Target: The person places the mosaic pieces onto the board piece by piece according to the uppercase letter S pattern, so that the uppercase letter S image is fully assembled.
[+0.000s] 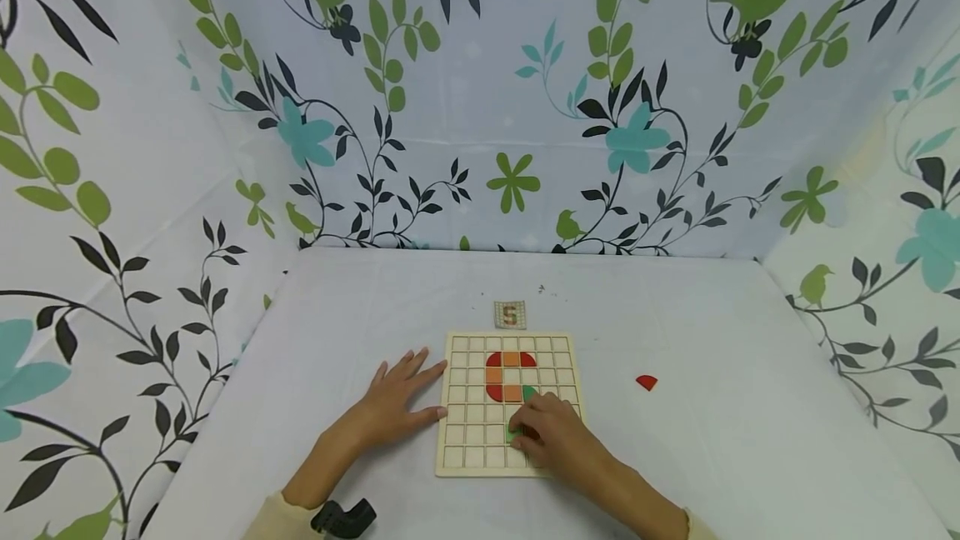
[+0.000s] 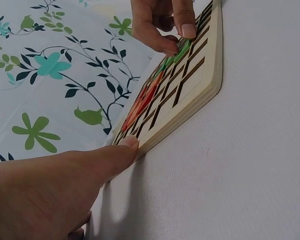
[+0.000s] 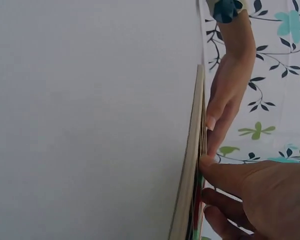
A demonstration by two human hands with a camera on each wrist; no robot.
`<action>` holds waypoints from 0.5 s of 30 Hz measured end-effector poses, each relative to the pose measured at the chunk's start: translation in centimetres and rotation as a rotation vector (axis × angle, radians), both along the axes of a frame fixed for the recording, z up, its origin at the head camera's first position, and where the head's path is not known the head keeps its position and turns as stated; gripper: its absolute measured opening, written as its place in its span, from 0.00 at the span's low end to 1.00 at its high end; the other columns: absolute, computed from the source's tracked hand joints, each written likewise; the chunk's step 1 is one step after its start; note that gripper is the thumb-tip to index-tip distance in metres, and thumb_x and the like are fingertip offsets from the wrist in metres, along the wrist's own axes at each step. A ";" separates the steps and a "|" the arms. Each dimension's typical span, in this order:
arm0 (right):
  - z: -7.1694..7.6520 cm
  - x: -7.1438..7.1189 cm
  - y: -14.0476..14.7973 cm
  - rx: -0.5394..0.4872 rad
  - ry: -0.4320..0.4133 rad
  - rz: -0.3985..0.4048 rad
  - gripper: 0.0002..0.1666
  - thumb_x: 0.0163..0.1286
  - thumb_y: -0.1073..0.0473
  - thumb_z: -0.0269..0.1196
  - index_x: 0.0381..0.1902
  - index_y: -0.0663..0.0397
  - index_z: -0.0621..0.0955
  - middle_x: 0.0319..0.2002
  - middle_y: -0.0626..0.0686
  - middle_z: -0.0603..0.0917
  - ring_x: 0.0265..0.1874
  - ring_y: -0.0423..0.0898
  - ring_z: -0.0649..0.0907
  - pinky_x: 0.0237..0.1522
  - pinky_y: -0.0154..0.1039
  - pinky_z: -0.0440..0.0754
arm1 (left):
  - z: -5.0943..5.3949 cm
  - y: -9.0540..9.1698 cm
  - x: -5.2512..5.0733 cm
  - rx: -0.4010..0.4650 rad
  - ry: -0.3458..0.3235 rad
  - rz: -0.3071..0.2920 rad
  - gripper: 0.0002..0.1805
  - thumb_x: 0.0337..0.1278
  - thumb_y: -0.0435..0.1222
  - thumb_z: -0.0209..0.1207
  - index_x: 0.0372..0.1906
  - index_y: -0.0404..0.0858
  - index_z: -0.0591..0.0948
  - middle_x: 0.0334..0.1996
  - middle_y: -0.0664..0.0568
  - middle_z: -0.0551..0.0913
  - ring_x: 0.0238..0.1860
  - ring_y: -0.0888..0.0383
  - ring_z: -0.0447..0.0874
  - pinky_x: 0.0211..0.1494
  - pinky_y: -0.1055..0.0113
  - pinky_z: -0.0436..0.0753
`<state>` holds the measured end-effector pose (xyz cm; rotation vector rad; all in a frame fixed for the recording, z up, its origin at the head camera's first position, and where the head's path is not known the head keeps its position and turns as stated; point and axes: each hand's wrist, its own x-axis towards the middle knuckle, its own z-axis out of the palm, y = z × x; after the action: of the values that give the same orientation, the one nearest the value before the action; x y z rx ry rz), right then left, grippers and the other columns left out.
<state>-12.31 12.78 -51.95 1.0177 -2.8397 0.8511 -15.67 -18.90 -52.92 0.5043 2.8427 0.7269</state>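
A square wooden grid board (image 1: 465, 435) lies on the white table. Red quarter-round pieces (image 1: 493, 393) and orange square pieces (image 1: 494, 375) fill a curved run of its cells, and a green piece (image 1: 529, 392) sits at the run's right end. My left hand (image 1: 397, 401) rests at the board's left edge, fingers spread, thumb tip on the rim in the left wrist view. Over the lower right cells, my right hand (image 1: 553, 433) pinches another green piece (image 2: 182, 51) between thumb and fingers, at the board's surface. Its fingers partly hide that piece and nearby cells.
A small pattern card (image 1: 510, 315) with an S-like figure lies just beyond the board. To the right of the board is a loose red quarter-round piece (image 1: 647, 382). A leaf-printed cloth (image 1: 465, 140) hangs behind and at both sides of the table.
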 end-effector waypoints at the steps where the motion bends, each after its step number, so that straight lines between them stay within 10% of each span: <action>1: -0.1 0.0 0.0 0.006 0.017 0.004 0.08 0.66 0.55 0.77 0.41 0.44 0.88 0.35 0.37 0.78 0.36 0.35 0.68 0.38 0.31 0.69 | 0.0 0.0 0.0 0.001 -0.002 -0.001 0.41 0.69 0.61 0.63 0.81 0.51 0.68 0.84 0.42 0.56 0.85 0.38 0.48 0.82 0.29 0.42; 10: -0.6 0.0 0.3 -0.006 0.106 0.007 0.10 0.65 0.54 0.78 0.41 0.42 0.87 0.41 0.37 0.81 0.39 0.35 0.72 0.40 0.34 0.71 | 0.0 -0.1 0.0 0.005 -0.008 0.002 0.41 0.69 0.60 0.63 0.81 0.51 0.68 0.84 0.42 0.56 0.85 0.37 0.48 0.82 0.29 0.41; 15: 0.1 -1.1 2.3 -0.001 0.034 -0.169 0.11 0.66 0.53 0.77 0.44 0.46 0.87 0.42 0.40 0.82 0.42 0.38 0.77 0.47 0.41 0.80 | 0.0 0.0 0.1 0.005 0.002 0.002 0.41 0.68 0.60 0.64 0.81 0.51 0.69 0.84 0.42 0.57 0.85 0.37 0.48 0.82 0.28 0.42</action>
<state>-13.42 15.07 -51.83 0.7699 -2.8449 0.8117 -15.60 -18.93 -52.90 0.5028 2.8445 0.7340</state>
